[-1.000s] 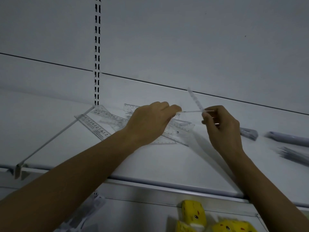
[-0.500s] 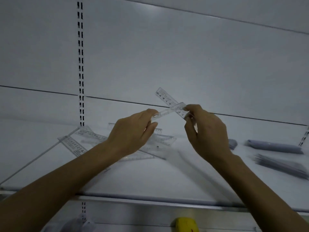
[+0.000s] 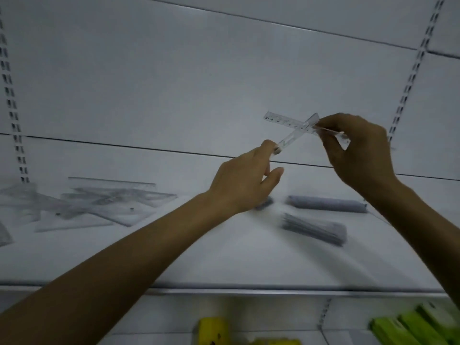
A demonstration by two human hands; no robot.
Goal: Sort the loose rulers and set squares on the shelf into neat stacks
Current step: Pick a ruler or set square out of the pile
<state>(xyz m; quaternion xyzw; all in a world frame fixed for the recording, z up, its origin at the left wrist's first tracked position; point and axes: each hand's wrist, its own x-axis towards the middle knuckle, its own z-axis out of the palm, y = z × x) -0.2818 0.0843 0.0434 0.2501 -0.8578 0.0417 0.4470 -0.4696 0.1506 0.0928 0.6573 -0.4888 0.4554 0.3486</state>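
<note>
While motion blur is smearing the shelf (image 3: 224, 257), the clear pile of rulers and set squares (image 3: 99, 202) at its left is melting together and running out of frame, and its pieces cannot be counted. Two clear rulers are crossing in the air, well right of that pile. The right hand (image 3: 358, 150) is pinching the numbered ruler (image 3: 283, 121) near the crossing. The slanted ruler (image 3: 293, 138) is touching the left hand (image 3: 246, 180) at its curled fingertips, thumb lying apart below; whether that hand is gripping cannot be told. Three grey bundles (image 3: 326, 202) are lying beneath, one half hidden behind the left hand.
</note>
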